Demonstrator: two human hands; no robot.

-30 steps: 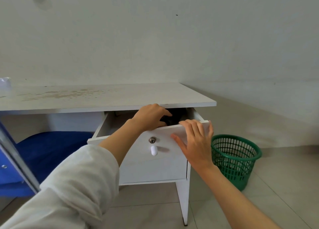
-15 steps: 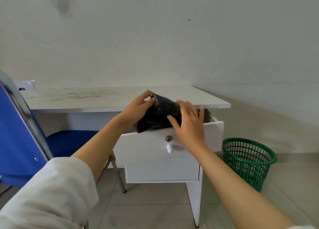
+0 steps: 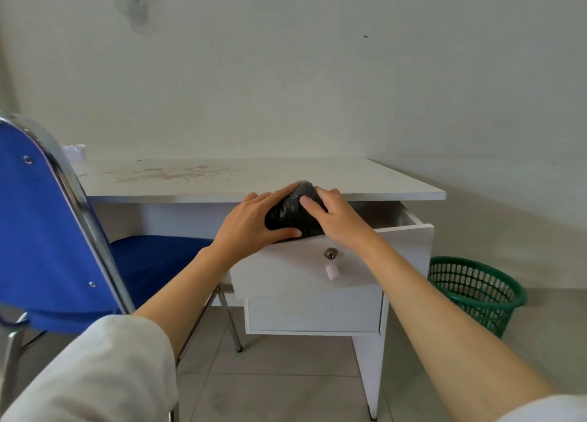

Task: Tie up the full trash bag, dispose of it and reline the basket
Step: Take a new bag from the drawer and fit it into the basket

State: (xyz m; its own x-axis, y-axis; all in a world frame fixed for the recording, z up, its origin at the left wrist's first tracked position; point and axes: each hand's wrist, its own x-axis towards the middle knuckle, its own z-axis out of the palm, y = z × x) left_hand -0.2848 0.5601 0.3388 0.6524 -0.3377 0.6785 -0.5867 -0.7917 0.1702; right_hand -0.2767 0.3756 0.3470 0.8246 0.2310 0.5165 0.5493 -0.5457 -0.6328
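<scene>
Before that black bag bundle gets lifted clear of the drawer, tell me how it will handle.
The black bag bundle is crinkled, glossy film, so probably floppy and somewhat slippery. The left hand and right hand cup it from both sides with relaxed fingers, which suggests it is light. Loose folds may slump or unroll once clear of the open drawer.

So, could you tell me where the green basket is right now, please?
In the head view, the green basket stands unlined on the floor at the right, beside the white desk and just past its open drawer.
</scene>
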